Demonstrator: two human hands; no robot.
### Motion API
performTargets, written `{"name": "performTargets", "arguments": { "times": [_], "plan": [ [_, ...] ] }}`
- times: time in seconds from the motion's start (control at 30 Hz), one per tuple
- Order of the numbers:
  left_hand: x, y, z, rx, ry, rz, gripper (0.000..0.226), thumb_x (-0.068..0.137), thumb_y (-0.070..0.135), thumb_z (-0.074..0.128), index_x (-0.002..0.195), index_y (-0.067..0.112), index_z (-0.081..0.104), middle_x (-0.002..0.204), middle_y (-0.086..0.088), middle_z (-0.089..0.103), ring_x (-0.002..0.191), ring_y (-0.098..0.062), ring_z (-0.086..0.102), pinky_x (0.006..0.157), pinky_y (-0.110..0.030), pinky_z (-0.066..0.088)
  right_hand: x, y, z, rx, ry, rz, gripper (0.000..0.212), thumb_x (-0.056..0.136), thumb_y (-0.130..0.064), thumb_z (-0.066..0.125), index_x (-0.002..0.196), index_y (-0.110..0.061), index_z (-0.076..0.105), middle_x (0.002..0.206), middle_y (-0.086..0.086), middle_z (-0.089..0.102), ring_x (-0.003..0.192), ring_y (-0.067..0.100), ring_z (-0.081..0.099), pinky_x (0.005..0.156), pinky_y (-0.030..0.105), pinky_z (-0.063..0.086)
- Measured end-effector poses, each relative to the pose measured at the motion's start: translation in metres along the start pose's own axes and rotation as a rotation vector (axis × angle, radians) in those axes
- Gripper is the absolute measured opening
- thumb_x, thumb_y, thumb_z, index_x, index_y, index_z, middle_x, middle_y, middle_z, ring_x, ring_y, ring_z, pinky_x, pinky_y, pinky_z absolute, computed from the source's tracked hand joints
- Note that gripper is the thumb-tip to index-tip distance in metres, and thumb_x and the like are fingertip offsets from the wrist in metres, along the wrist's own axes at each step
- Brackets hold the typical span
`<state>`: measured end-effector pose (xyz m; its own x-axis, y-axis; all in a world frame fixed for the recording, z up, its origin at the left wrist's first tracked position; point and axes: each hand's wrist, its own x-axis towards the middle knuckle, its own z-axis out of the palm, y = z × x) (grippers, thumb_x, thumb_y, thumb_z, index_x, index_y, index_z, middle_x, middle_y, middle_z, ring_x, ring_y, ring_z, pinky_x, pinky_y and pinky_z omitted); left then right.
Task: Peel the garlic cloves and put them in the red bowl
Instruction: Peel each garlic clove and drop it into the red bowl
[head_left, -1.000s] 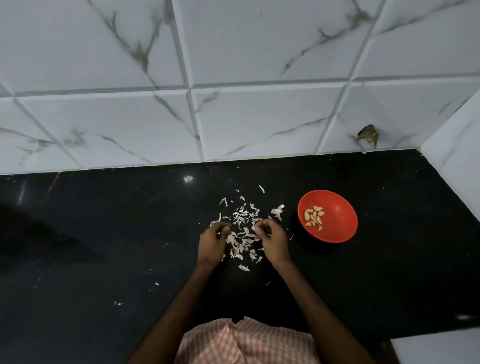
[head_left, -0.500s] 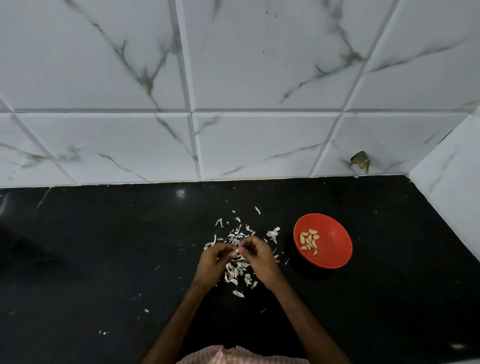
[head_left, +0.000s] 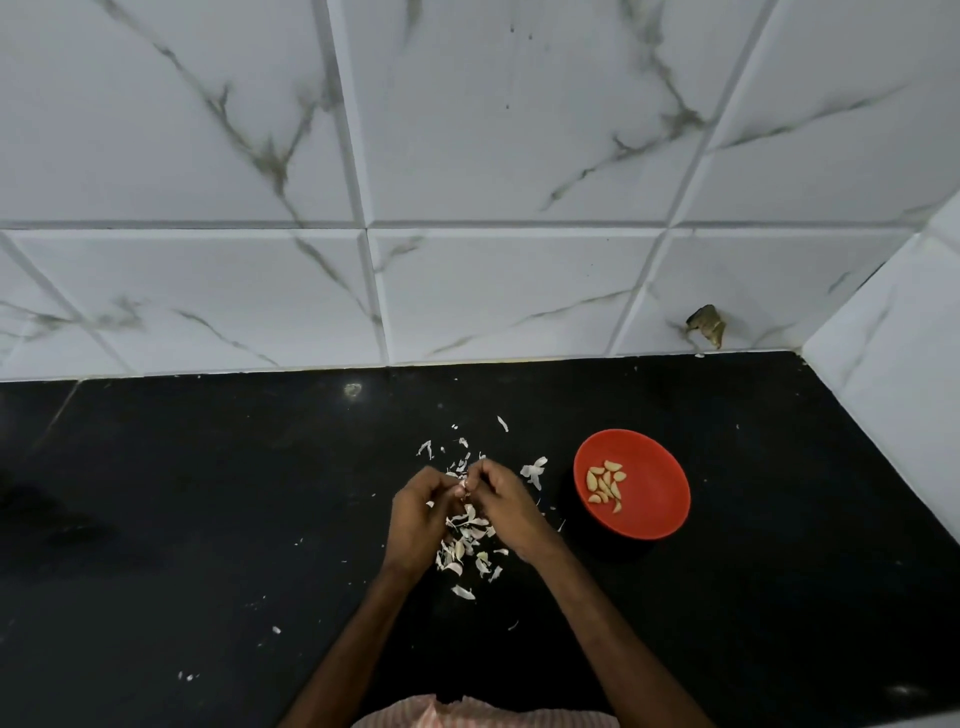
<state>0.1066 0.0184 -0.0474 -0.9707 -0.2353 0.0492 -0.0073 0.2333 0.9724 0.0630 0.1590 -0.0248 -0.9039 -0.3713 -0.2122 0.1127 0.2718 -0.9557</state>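
Left hand and right hand meet just below frame centre, raised a little off the black worktop. Both sets of fingers are curled, tips together, pinching one small clove between them. The clove is mostly hidden, so I can't tell how much skin is on it.

Peels lie under and around the hands, thickest at 6 o'clock of the clove. Loose bits reach out to 12 and 2 o'clock, and a few specks sit far out at 7 to 8 o'clock.

Red bowl is on the worktop at 3 o'clock of the hands, near but not touching. Peeled cloves are clustered in its left half.

Marble-look wall tiles run from 9 through 12 to 3 o'clock. There is a dark chipped spot low on the tiles at 1 o'clock of the bowl. Checked cloth shows at the 6 o'clock frame edge.
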Motion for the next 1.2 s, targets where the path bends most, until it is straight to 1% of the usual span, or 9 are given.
{"name": "performTargets", "arguments": {
  "times": [0.13, 0.23, 0.3, 0.37, 0.43, 0.57, 0.87, 1.07, 1.2],
  "plan": [
    [0.001, 0.033, -0.003, -0.087, 0.065, 0.036, 0.024, 0.098, 0.008, 0.063, 0.081, 0.025, 0.064, 0.074, -0.008, 0.064, 0.053, -0.019, 0.057, 0.044, -0.033, 0.046, 0.003, -0.033, 0.002, -0.027, 0.095, -0.15, 0.027, 0.102, -0.01, 0.052, 0.082, -0.028, 0.056, 0.083, -0.005, 0.058, 0.078, 0.006, 0.054, 0.074, 0.029, 0.045],
    [0.006, 0.065, -0.01, -0.231, 0.11, 0.042, 0.01, 0.1, 0.01, 0.06, 0.091, 0.012, 0.066, 0.073, -0.008, 0.064, 0.056, -0.019, 0.057, 0.045, -0.031, 0.046, 0.004, -0.065, -0.001, 0.101, 0.107, -0.235, 0.012, 0.101, -0.01, 0.057, 0.092, -0.017, 0.06, 0.087, -0.004, 0.062, 0.082, 0.006, 0.059, 0.075, 0.024, 0.049],
    [0.015, 0.09, -0.016, -0.301, 0.123, 0.085, 0.011, 0.101, 0.013, 0.059, 0.097, 0.007, 0.067, 0.071, -0.012, 0.063, 0.058, -0.024, 0.057, 0.045, -0.033, 0.048, 0.005, -0.088, -0.004, 0.161, 0.147, -0.324, 0.007, 0.099, -0.013, 0.062, 0.094, -0.018, 0.061, 0.089, -0.003, 0.063, 0.084, 0.012, 0.062, 0.075, 0.029, 0.053],
    [0.027, 0.12, -0.023, -0.341, 0.095, 0.13, 0.013, 0.102, 0.012, 0.057, 0.101, 0.006, 0.068, 0.074, -0.019, 0.063, 0.059, -0.029, 0.058, 0.042, -0.033, 0.049, 0.007, -0.114, -0.008, 0.187, 0.211, -0.426, 0.007, 0.096, -0.017, 0.067, 0.094, -0.021, 0.061, 0.09, 0.0, 0.064, 0.084, 0.019, 0.064, 0.074, 0.034, 0.055],
    [0.041, 0.148, -0.032, -0.358, 0.065, 0.173, 0.014, 0.101, 0.01, 0.057, 0.104, 0.007, 0.07, 0.078, -0.023, 0.064, 0.061, -0.03, 0.06, 0.04, -0.031, 0.05, 0.012, -0.143, -0.015, 0.165, 0.292, -0.526, 0.011, 0.093, -0.014, 0.071, 0.095, -0.018, 0.062, 0.09, 0.0, 0.065, 0.085, 0.019, 0.065, 0.076, 0.032, 0.056],
    [0.07, 0.187, -0.049, -0.316, 0.016, 0.224, 0.014, 0.1, 0.009, 0.059, 0.106, 0.006, 0.071, 0.089, -0.015, 0.072, 0.063, -0.024, 0.065, 0.038, -0.026, 0.045, 0.023, -0.192, -0.03, 0.09, 0.376, -0.642, 0.015, 0.089, -0.007, 0.074, 0.092, -0.015, 0.063, 0.088, -0.008, 0.066, 0.083, 0.012, 0.067, 0.076, 0.025, 0.052],
    [0.081, 0.189, -0.05, -0.136, 0.143, 0.29, 0.015, 0.098, 0.007, 0.063, 0.098, 0.011, 0.077, 0.074, 0.0, 0.07, 0.054, -0.011, 0.052, 0.042, -0.022, 0.04, 0.031, -0.202, -0.036, -0.04, 0.349, -0.68, 0.012, 0.088, -0.004, 0.073, 0.085, -0.011, 0.063, 0.08, -0.008, 0.065, 0.079, 0.014, 0.064, 0.074, 0.022, 0.048],
    [0.071, 0.183, -0.045, -0.141, 0.134, 0.249, 0.018, 0.098, 0.007, 0.063, 0.09, 0.016, 0.077, 0.062, -0.011, 0.061, 0.041, -0.006, 0.044, 0.039, -0.018, 0.038, 0.03, -0.188, -0.037, -0.132, 0.269, -0.637, 0.017, 0.093, -0.002, 0.064, 0.085, -0.012, 0.053, 0.08, -0.003, 0.055, 0.08, 0.017, 0.058, 0.067, 0.025, 0.044],
    [0.071, 0.185, -0.044, -0.188, 0.13, 0.231, 0.018, 0.097, 0.009, 0.065, 0.091, 0.02, 0.078, 0.074, -0.019, 0.069, 0.049, -0.016, 0.049, 0.039, -0.021, 0.039, 0.03, -0.188, -0.032, -0.107, 0.345, -0.673, 0.015, 0.093, 0.003, 0.061, 0.088, -0.009, 0.055, 0.086, 0.0, 0.058, 0.083, 0.016, 0.058, 0.072, 0.016, 0.042]
  ]
}}
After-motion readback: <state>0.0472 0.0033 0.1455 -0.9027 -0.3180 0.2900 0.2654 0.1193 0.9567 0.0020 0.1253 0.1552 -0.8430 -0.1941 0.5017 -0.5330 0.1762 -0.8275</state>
